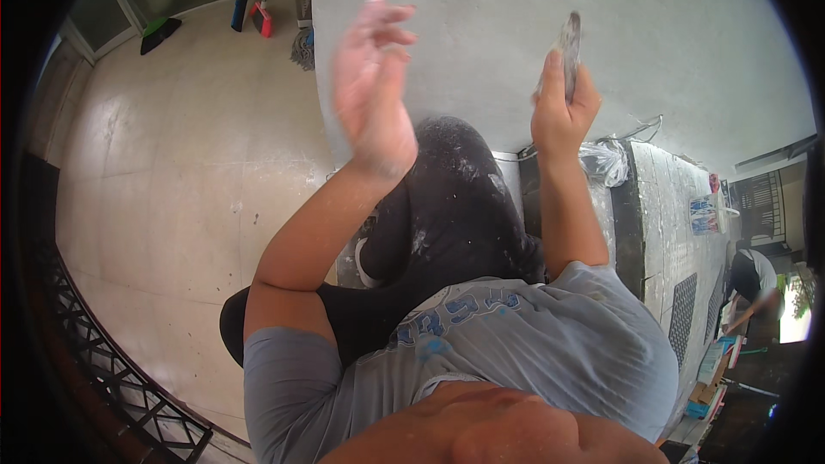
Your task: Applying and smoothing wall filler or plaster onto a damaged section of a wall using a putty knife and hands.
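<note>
My left hand (371, 86) is raised in front of the pale grey wall (464, 43), its fingers apart and nothing in it. White dust coats its palm and wrist, and motion blurs it slightly. Farther right, my right hand (565, 116) grips a thin, flat grey piece (571, 43) smeared with white. The piece stands on edge between thumb and fingers, seen nearly side-on, so its exact kind is unclear. Whether it touches the wall behind cannot be told. My bent knee (447, 155), in dark trousers spotted with white, lies below and between the hands.
Brooms with a green head (160, 33) and a red head (262, 21), plus a mop (303, 50), stand at the far left. A clear plastic bag (607, 161) lies by my right forearm. Farther right are a bucket (706, 215) and another person (756, 279). A dark metal railing (112, 369) curves along the left.
</note>
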The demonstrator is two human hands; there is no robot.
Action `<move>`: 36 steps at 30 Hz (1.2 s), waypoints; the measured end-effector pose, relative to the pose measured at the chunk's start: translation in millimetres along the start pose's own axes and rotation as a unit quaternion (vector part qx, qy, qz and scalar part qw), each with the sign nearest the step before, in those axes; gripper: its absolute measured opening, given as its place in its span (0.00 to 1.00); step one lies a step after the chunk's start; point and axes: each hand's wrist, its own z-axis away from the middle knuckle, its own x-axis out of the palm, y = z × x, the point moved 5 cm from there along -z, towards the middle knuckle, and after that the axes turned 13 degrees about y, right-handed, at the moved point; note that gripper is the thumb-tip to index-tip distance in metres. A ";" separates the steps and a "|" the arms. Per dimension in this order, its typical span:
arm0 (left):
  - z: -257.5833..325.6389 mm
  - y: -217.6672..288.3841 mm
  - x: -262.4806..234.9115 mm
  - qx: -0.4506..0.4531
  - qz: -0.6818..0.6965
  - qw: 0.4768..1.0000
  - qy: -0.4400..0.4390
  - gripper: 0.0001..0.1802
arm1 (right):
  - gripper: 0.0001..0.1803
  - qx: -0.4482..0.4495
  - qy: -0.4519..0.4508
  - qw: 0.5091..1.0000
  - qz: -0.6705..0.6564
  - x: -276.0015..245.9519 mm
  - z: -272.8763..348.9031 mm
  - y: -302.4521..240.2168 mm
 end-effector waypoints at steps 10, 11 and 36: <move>21.9 178.3 -8.8 0.379 0.295 0.873 0.080 0.18 | 0.06 -0.446 0.144 0.863 0.186 59.3 -82.3 -40.7; 22.3 179.6 -6.8 0.375 0.326 0.865 0.072 0.18 | 0.07 -0.405 0.139 0.881 0.199 60.6 -78.2 -30.9; 42.7 200.4 1.2 0.364 0.239 0.900 0.029 0.22 | 0.18 -0.361 0.071 0.901 0.230 60.5 -84.1 -16.0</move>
